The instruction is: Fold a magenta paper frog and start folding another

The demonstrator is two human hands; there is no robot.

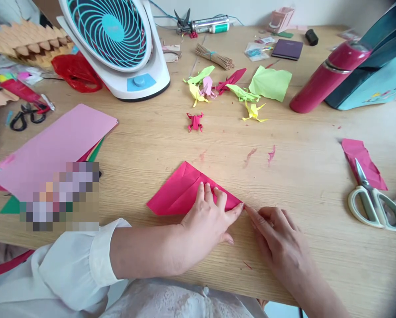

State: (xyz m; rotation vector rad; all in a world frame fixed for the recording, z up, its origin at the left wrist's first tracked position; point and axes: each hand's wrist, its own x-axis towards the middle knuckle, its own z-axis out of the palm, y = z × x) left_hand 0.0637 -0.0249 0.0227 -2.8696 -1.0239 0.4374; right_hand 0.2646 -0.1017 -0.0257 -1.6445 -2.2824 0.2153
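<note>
A folded sheet of deep pink paper (174, 194) lies flat on the table in front of me, tapering to a sharp point at its right. My left hand (211, 216) rests on it with fingers spread, pressing along the folded edge, its index fingertip near the point. At that same tip my right hand (277, 238) touches the paper with its index finger, the other fingers curled under. Whether its thumb pinches the paper is hidden. Beyond the sheet sits a small folded red paper frog (195, 122).
Folded paper figures surround a light green sheet (270, 83) at the back. A fan (118, 48) and stacked coloured paper (58, 145) stand left. To the right are scissors (373, 207) on a pink paper strip (363, 163), a red flask (330, 75) and a teal bag (373, 70).
</note>
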